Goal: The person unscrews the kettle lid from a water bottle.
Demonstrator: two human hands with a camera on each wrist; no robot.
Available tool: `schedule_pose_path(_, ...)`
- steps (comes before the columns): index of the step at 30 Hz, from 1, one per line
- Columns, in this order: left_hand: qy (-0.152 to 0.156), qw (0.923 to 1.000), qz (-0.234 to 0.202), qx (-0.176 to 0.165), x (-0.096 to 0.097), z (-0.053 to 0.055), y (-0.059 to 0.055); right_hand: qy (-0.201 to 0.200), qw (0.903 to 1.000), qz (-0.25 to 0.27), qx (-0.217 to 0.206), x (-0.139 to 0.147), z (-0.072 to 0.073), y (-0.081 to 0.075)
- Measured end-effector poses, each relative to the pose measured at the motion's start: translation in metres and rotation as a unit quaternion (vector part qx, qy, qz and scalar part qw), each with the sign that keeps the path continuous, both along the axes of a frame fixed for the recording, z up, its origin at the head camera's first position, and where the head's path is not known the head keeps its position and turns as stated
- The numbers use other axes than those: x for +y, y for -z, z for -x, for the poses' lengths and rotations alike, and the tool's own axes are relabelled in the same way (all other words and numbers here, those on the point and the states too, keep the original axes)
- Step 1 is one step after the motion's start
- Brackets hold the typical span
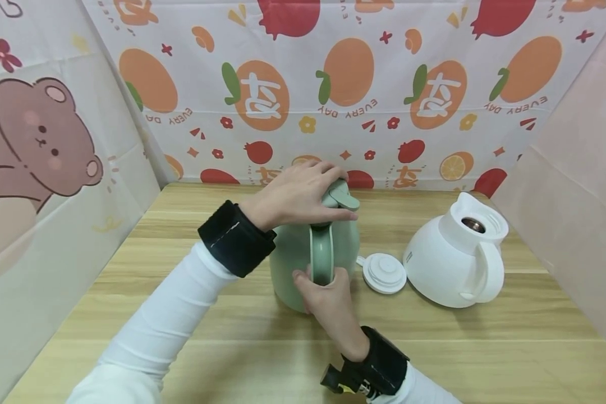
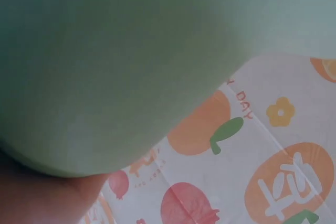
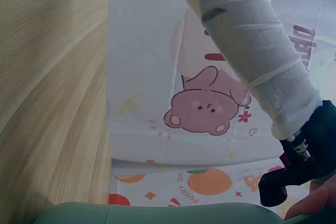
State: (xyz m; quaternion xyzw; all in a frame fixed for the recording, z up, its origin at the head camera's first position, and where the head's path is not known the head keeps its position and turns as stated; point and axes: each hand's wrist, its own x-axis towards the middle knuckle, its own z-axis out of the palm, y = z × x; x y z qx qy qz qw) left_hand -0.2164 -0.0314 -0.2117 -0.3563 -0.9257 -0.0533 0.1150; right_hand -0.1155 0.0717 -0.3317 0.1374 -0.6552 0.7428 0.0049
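Note:
A pale green thermos jug (image 1: 290,266) stands upright near the middle of the table, its handle (image 1: 322,255) facing me. My left hand (image 1: 300,193) lies over the jug's top and grips round the lid (image 1: 342,196), thumb on the near side and fingers beyond. Lower down, my right hand (image 1: 330,306) holds the bottom of the handle between thumb and fingers. The left wrist view is mostly filled by the jug's green surface (image 2: 115,77). Only a strip of the jug (image 3: 157,214) shows in the right wrist view. My left hand hides part of the lid.
Right of the green jug, a white lid (image 1: 384,273) lies on the wooden table (image 1: 222,348). Beside it stands a white thermos jug (image 1: 441,264) with its mouth uncovered. A fruit-print cloth (image 1: 303,123) hangs behind the table, and a bear-print cloth (image 1: 55,224) on the left.

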Motion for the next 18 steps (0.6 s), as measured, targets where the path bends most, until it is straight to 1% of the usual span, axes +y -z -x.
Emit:
schedule_pose_path(3,0.004,0.9997,-0.005,0.026,0.0006,0.0013,0.0008,-0.001,1.0,0.004,0.0,-0.0002,0.0013,0.0001)
schedule_pose_path(7,0.007,0.9994,-0.011,0.032,0.0009,0.0023,0.0009,-0.003,1.0,0.008,0.002,-0.0008,0.0025,0.0005)
schedule_pose_path(12,0.007,0.9995,-0.018,0.027,0.0007,0.0011,-0.0006,-0.008,0.9999,0.005,0.004,-0.0003,0.0022,0.0008)
schedule_pose_path(18,0.01,0.9989,-0.045,0.002,0.0009,0.0007,-0.0045,-0.004,0.9999,0.008,0.008,0.0004,0.0023,0.0005)
